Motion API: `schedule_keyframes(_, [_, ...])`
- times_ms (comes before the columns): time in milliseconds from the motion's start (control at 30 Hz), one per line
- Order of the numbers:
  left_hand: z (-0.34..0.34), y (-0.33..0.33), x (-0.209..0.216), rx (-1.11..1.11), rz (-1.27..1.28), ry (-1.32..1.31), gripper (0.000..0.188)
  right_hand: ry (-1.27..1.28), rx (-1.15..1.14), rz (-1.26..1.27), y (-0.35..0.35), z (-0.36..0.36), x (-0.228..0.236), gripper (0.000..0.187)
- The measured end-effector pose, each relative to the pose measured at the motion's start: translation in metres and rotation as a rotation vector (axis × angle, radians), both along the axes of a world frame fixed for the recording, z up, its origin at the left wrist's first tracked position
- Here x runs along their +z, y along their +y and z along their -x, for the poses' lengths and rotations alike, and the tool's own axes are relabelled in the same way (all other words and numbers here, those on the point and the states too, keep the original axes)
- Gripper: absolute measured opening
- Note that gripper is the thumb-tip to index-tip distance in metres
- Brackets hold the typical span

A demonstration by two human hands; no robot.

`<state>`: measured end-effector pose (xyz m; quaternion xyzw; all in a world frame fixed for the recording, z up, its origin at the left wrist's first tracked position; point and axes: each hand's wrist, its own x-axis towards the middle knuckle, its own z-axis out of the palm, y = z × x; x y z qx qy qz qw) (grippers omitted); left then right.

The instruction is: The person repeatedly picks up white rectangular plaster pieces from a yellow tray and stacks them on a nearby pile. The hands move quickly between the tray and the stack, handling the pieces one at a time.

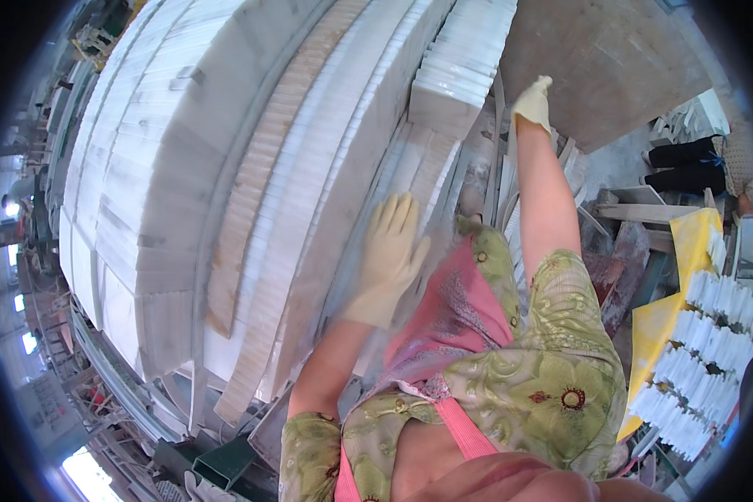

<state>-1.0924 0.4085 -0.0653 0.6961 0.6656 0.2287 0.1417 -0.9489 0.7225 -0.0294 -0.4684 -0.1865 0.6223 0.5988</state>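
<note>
We note the left hand (391, 258) — grip spread flat, grasping nothing — at the near end of the centre stone strips (420, 157). For the right hand (533, 105), we cannot tell. Strips look heavy, stiff, brittle; we should hold both ends.

**Green florals under a pink apron**

Pale cream gloves cover both hands: the left glove (389, 255) at centre, the right glove (533, 107) at upper right, its cuff flared. A short-sleeved green top (552, 406), printed with large dark-centred flowers, fills the lower middle beneath a grey-mottled pink apron (464, 314) with ribbed pink straps (464, 430).
</note>
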Motion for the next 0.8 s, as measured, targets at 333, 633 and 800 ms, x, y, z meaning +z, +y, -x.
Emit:
schedule_keyframes(333, [-0.001, 0.001, -0.004, -0.009, -0.006, 0.041, 0.065, -1.853, -0.012, -0.746, 0.072, -0.027, -0.019, 0.047])
schedule_keyframes(633, [-0.001, -0.003, -0.003, -0.003, -0.02, -0.01, 0.063, -2.051, 0.446, -0.755, 0.03, 0.031, 0.027, 0.043])
schedule_keyframes(800, [-0.001, -0.002, -0.002, 0.017, -0.05, -0.015, 0.063, -2.533, 0.354, -0.925, 0.039, 0.024, 0.002, 0.059])
